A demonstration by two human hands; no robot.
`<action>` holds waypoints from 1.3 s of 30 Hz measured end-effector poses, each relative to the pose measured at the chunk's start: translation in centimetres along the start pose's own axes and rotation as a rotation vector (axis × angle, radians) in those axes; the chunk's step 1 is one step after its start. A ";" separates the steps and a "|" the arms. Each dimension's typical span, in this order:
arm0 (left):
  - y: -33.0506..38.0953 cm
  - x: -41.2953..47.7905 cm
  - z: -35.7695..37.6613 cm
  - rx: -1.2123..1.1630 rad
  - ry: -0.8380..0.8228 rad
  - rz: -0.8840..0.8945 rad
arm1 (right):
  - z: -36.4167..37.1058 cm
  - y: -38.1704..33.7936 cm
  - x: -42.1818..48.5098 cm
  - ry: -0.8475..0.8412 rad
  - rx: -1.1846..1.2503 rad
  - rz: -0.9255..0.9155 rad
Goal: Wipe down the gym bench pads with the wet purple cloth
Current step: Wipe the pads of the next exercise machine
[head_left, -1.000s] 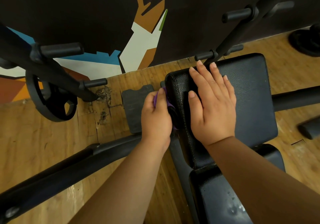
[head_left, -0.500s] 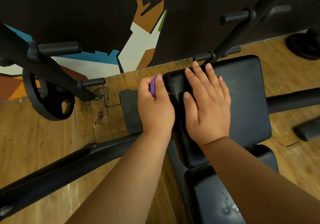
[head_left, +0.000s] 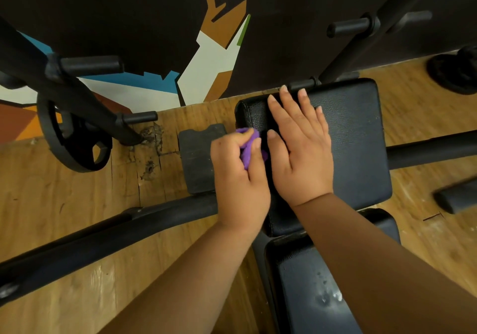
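Wooden floor (head_left: 77, 217) surrounds the upper pad (head_left: 356, 140). My left hand (head_left: 240, 179) clenches its fingers round the purple cloth (head_left: 248, 153) at the pad's left edge, which runs away from me. My right hand (head_left: 302, 150) lies flat, fingers released, on top just beside it.

Left forearm (head_left: 180, 277) and right forearm (head_left: 374, 256): bare along their whole visible length. Left grip (head_left: 240, 179) and right grip (head_left: 302, 153): bare, with broad backs and short, rounded fingernails trimmed close to the fingertips.
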State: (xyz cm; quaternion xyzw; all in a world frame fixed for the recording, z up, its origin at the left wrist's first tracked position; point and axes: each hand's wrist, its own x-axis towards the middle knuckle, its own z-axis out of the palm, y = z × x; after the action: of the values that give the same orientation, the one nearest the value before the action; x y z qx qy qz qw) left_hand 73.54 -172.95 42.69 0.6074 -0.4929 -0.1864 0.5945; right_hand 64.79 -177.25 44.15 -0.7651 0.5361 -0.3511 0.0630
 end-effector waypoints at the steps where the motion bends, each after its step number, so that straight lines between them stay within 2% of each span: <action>1: 0.0 0.2 -0.1 -0.003 -0.015 -0.008 | -0.1 0.1 -0.1 -0.017 -0.016 -0.008; 6: 0.4 2.1 0.1 -0.013 0.013 -0.137 | -0.4 0.2 -2.0 -0.110 -0.058 -0.013; 11: -0.6 -1.5 -0.3 -0.002 -0.011 0.015 | -0.2 -0.2 -4.2 -0.088 -0.018 0.004; 18: -0.7 -0.1 -0.6 -0.047 -0.029 -0.104 | 0.2 -0.1 -4.5 -0.035 -0.020 -0.008; 22: -1.0 -2.2 -1.3 -0.053 -0.093 -0.060 | 0.3 -0.1 -4.6 -0.022 -0.038 -0.017; 27: -0.5 1.7 -0.8 -0.061 -0.048 -0.129 | 0.4 -0.1 -4.7 -0.004 -0.047 -0.028; 33: -0.7 -2.2 -1.3 -0.094 -0.100 -0.129 | 0.6 -0.1 -4.7 0.000 -0.073 -0.037; 36: -0.8 -0.3 -1.1 -0.103 -0.089 -0.246 | 0.6 -0.1 -4.8 0.004 -0.077 -0.038; 39: -1.1 0.4 -0.9 -0.210 -0.081 -0.382 | 0.5 -0.1 -4.8 0.010 -0.083 -0.038</action>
State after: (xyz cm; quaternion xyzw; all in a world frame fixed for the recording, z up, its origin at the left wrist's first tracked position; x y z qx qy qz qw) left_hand 74.87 -173.00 42.02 0.6166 -0.3703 -0.3702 0.5879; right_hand 64.36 -173.19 41.55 -0.7754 0.5359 -0.3334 0.0221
